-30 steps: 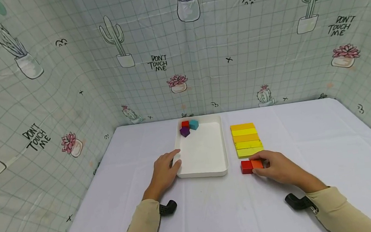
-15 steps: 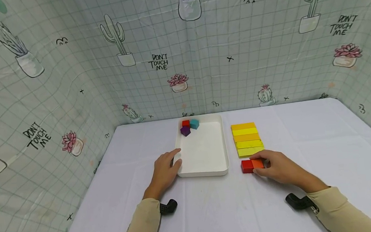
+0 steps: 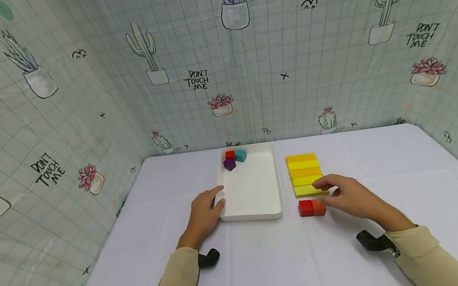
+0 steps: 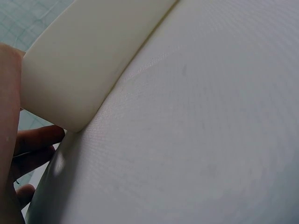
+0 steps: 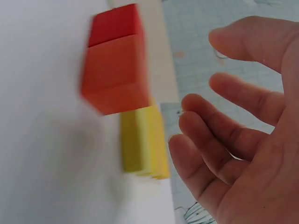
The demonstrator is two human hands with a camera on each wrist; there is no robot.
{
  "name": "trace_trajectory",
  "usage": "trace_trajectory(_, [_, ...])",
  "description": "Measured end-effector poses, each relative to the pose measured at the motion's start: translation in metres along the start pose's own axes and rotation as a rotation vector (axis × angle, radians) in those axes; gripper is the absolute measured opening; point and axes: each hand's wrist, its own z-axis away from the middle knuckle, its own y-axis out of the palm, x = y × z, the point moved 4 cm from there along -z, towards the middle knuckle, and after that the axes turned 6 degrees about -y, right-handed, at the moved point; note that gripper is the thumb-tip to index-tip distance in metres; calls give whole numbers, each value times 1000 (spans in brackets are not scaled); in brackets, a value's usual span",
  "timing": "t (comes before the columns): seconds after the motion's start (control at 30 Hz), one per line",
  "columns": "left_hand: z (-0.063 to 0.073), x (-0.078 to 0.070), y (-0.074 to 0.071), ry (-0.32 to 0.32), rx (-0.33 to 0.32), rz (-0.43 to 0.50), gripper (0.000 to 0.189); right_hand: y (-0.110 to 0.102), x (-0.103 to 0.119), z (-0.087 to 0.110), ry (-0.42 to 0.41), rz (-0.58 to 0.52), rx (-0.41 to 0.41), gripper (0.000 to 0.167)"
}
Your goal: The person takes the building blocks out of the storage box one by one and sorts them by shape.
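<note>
My left hand (image 3: pixel 200 212) holds the left wall of a white tray (image 3: pixel 256 216), thumb and index finger over its rim. In the left wrist view, the fingers (image 4: pixel 39 139) lie by the outer wall of the tray (image 4: pixel 74 74). My right hand (image 3: pixel 352 196) hovers with loosely bent fingers and nothing between them, just above and right of an orange cube (image 3: pixel 319 207). That cube touches a red cube (image 3: pixel 306 208) on its left. Behind them, several yellow bars (image 3: pixel 304 172) lie side by side. The right wrist view shows the orange cube (image 5: pixel 112 70) apart from the fingers.
In the tray's far left corner sit a red cube (image 3: pixel 230 155), a teal block (image 3: pixel 240 155) and a purple block (image 3: pixel 229 164). A white cloth (image 3: pixel 256 268) covers the table. A patterned curtain (image 3: pixel 275 107) stands behind.
My right hand has let go of the orange cube and lifted slightly up and to the right. The cubes stay in place. My left hand has not moved.
</note>
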Motion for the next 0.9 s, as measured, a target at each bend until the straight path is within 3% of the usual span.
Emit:
trace_trajectory(0.23, [2, 2, -1, 3, -12, -3, 43, -4, 12, -50, -4, -135, -2, 35])
trace_trajectory(0.53, [1, -1, 1, 22, -16, -4, 43, 10, 15, -105, 110, -401, 50, 39])
trace_trajectory(0.9, [1, 0, 0, 8, -25, -5, 42, 40, 37, -145, 112, -290, 62, 35])
